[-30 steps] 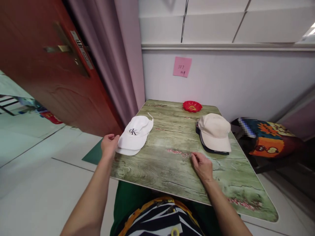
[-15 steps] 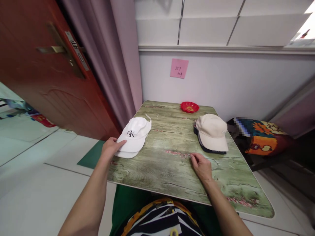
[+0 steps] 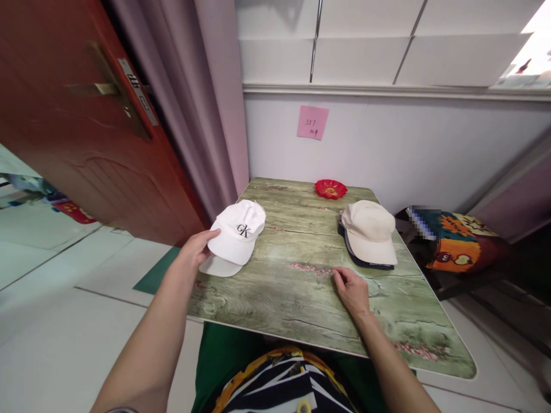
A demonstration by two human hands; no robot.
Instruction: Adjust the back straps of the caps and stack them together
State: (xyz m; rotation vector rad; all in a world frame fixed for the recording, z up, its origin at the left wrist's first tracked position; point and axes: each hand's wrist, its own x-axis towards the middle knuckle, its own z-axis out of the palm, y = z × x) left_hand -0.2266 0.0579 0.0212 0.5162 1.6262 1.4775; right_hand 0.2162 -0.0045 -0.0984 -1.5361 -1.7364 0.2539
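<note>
My left hand (image 3: 198, 246) pinches the left edge of the brim of a white baseball cap (image 3: 235, 244) with dark letters on its front. This cap is tilted over a second pale cap, whose brim (image 3: 221, 267) shows beneath it at the table's left edge. My right hand (image 3: 353, 291) lies on the green wood-patterned table (image 3: 275, 301), fingers curled in and holding nothing that shows. Just beyond it a beige baseball cap (image 3: 369, 221) sits on top of dark headwear, whose dark brim (image 3: 377, 265) sticks out below.
A red scalloped dish (image 3: 330, 189) stands at the table's far edge by the wall. Above it a pink note (image 3: 313, 123) is stuck to the wall. A brown door (image 3: 86, 143) and a mauve curtain (image 3: 215, 115) are to the left, a colourful printed bag (image 3: 462, 244) to the right.
My left hand has raised the white cap's brim and turned the cap to the right, so more of the lower brim shows. My right hand has stayed in place.
</note>
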